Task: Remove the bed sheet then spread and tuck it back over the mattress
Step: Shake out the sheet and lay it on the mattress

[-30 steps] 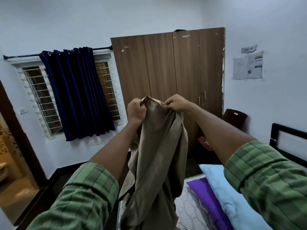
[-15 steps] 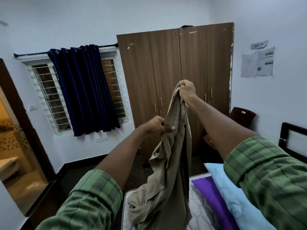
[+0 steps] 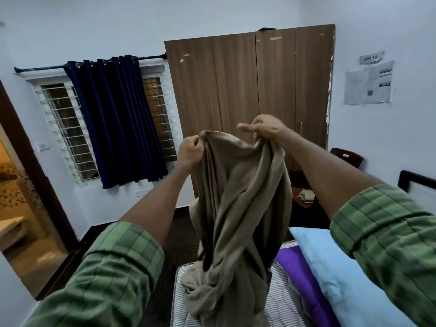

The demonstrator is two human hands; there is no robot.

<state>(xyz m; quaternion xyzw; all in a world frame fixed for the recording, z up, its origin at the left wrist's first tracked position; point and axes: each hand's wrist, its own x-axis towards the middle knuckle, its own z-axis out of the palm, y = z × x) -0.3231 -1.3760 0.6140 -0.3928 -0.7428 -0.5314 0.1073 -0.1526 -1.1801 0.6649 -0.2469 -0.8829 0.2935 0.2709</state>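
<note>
Gripping bed sheet [image 3: 238,197] top edge: left hand [image 3: 190,152], right hand [image 3: 266,131]; bunched over mattress [image 3: 283,303].

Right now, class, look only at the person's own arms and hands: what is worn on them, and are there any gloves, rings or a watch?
Both arms wear green plaid shirt sleeves, the left sleeve and right sleeve each rolled up in a thick cuff near the elbow, leaving the forearms bare. The left hand and right hand are bare: no gloves, rings or watch show.
</note>
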